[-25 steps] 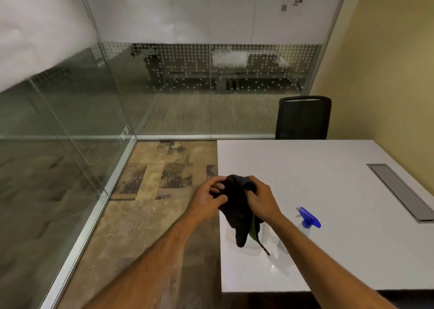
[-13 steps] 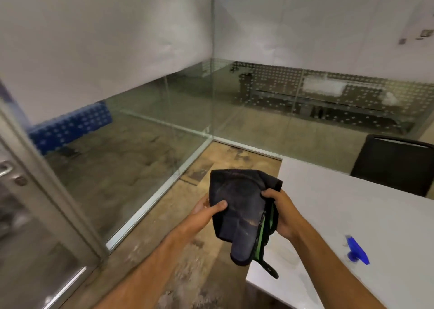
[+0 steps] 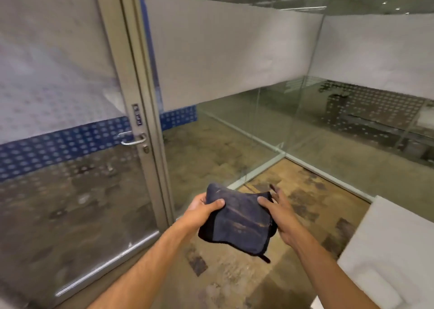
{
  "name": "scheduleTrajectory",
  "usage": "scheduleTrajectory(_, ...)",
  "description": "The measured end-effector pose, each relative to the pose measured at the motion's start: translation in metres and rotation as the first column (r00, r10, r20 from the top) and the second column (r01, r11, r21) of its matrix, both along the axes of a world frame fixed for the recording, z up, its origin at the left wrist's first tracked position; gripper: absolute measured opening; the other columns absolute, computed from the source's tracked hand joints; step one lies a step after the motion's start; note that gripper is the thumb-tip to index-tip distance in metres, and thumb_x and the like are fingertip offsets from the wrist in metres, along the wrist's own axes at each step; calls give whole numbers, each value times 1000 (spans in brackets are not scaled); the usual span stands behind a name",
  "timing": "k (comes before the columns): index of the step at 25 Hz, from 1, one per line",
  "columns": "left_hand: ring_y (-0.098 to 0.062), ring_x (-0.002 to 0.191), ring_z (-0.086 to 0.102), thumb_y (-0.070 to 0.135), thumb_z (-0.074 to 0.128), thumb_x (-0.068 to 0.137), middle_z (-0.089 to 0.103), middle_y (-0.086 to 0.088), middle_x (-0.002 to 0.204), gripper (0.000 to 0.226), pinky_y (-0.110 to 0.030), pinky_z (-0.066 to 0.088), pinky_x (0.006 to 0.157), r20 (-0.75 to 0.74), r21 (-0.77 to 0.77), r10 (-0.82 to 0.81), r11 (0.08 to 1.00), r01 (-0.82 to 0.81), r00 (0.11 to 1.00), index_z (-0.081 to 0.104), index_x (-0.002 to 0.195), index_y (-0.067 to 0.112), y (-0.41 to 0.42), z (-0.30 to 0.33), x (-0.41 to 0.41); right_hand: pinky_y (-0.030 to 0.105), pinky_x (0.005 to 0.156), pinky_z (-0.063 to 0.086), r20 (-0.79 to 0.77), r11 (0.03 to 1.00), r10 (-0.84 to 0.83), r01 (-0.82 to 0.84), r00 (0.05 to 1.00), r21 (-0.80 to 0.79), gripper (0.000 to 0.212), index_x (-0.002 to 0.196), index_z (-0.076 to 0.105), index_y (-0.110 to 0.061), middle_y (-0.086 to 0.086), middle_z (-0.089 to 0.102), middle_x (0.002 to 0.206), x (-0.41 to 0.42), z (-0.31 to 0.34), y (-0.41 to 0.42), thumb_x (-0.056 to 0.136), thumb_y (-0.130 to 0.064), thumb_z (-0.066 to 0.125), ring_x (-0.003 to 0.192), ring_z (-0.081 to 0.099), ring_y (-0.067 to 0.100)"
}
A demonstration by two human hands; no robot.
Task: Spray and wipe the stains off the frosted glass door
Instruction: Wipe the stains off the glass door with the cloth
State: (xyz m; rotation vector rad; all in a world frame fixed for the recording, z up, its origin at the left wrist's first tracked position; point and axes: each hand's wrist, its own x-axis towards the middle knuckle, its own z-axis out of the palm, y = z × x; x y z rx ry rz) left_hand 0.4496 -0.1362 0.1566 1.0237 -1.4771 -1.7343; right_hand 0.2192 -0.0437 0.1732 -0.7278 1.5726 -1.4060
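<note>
Cloth [image 3: 239, 224] now spread flatter between left hand [image 3: 203, 209] and right hand [image 3: 279, 217], thumbs on top.

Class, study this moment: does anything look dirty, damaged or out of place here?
Yes: the dark cloth that both hands hold bears brownish smears across its face, so it looks already soiled. The glass door shows blotchy marks on its lower pane.

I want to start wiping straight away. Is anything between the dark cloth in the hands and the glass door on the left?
Nothing visible. The dark folded cloth, held by the left hand and right hand, faces only bare floor before the frosted glass door.
</note>
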Motion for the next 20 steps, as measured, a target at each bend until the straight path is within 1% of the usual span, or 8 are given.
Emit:
scheduleTrajectory(2,-27,110,77,30,82,91,81,-7,115,31,-42,61,96,2,-35,29,999,-29,1000,74,118,20,-9,9,39,25,89,51,-183,995,96,-92,978,30,73,152,44,-29,-5,50,150,40,-1,-24,88,-28,80,119,58,9)
scheduleTrajectory(5,-25,107,77,30,76,93,81,-7,114,24,-34,61,87,2,-101,55,993,-54,999,74,116,24,-28,21,101,26,106,38,-434,979,197,-200,879,40,69,146,52,-19,0,48,149,113,3,-56,85,-27,82,131,46,10)
scheduleTrajectory(9,-14,100,76,22,61,107,78,-7,114,22,-28,58,85,50,-60,116,992,-113,992,64,128,15,-54,32,166,22,100,43,-514,928,279,-366,811,-74,56,131,61,-24,-7,58,133,219,17,-87,80,-26,86,131,54,15)
scheduleTrajectory(11,-12,95,76,21,50,111,77,-6,110,20,-27,58,81,-9,48,188,981,-187,982,65,122,16,-65,35,195,25,110,44,-527,832,457,-554,716,-32,85,145,48,-28,-5,48,149,271,18,-100,71,-35,90,140,45,10)
scheduleTrajectory(13,-21,101,75,29,41,112,77,-11,114,33,-34,59,85,-91,214,234,954,-210,968,71,117,16,-72,40,225,33,120,34,-609,754,562,-650,559,100,130,163,13,-30,-14,9,168,315,15,-113,59,-53,87,152,16,2)
scheduleTrajectory(14,-23,103,75,32,38,112,77,-12,116,39,-35,60,84,-116,260,247,942,-211,962,73,115,14,-75,42,240,35,120,32,-662,737,574,-657,482,161,141,163,-5,-33,-20,-9,168,333,13,-118,56,-60,83,151,4,-1)
scheduleTrajectory(17,-27,104,71,27,38,113,72,-16,119,32,-35,59,77,-124,256,326,923,-287,937,64,119,9,-85,44,286,36,124,24,-731,686,571,-706,373,176,120,160,-17,-33,-12,-26,168,374,6,-139,79,-47,71,154,-9,1)
scheduleTrajectory(20,-19,81,73,12,41,109,74,-9,102,27,-32,58,62,-75,200,391,907,-370,917,67,113,12,-97,39,324,25,126,9,-620,619,650,-780,440,96,83,163,-2,-29,-3,-11,173,400,-1,-163,98,-16,48,155,-9,1)
